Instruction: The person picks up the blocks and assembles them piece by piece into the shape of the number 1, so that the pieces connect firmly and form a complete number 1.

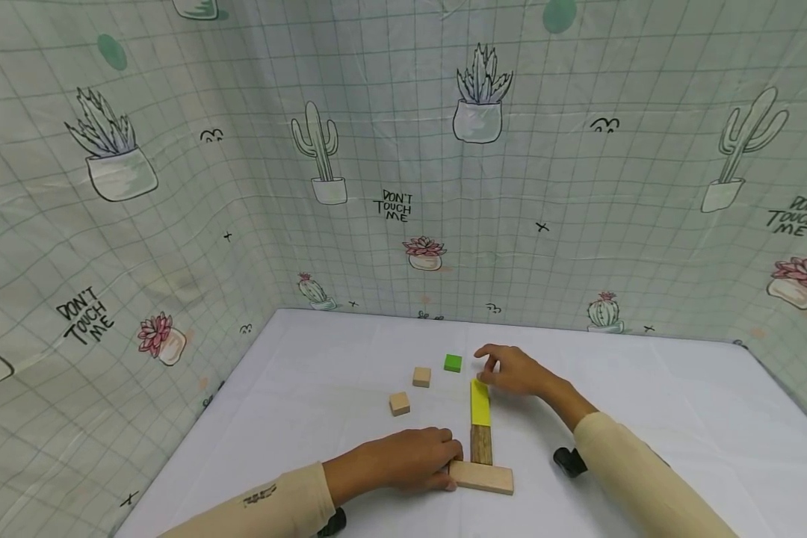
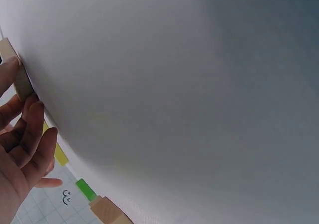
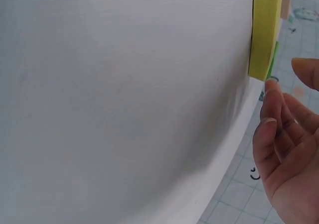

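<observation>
A light wooden block [image 1: 486, 478] lies crosswise on the white table, and my left hand [image 1: 413, 459] pinches its left end between thumb and fingers. The left wrist view shows the thumb on one face of that block [image 2: 23, 82]. Beyond it, a dark brown wooden block [image 1: 481, 446] and a yellow block [image 1: 480, 403] run lengthwise in one line. My right hand [image 1: 516, 371] is at the yellow block's far end. In the right wrist view, a fingertip sits right at the end of the yellow block [image 3: 264, 40], while the thumb stands apart.
A small green block [image 1: 453, 363] lies left of the right hand. Two small light wooden blocks, one nearer [image 1: 400, 403] and one farther [image 1: 421, 376], rest left of the line. Behind the table [image 1: 350, 351] hangs a cloth [image 1: 376, 284] printed with cacti.
</observation>
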